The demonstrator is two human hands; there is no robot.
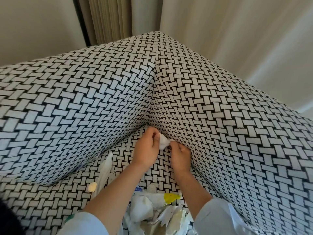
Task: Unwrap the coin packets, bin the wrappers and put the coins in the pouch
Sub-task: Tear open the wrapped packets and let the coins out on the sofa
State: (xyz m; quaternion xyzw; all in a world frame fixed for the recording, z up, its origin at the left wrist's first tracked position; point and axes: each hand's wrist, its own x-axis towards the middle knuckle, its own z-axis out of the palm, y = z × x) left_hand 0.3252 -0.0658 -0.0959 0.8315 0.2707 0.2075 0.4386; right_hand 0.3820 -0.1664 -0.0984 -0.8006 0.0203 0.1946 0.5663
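White paper coin packet is pinched above the sofa seat, its bulk held by the left grip and one loose corner by the right grip, so the unwrapping pull probably goes rightward.

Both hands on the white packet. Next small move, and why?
Probably draw the hands apart to tear or unfold the wrapper. The left hand and right hand each pinch a side of the white packet, which looks closed with no coin showing. Torn wrappers lie below.
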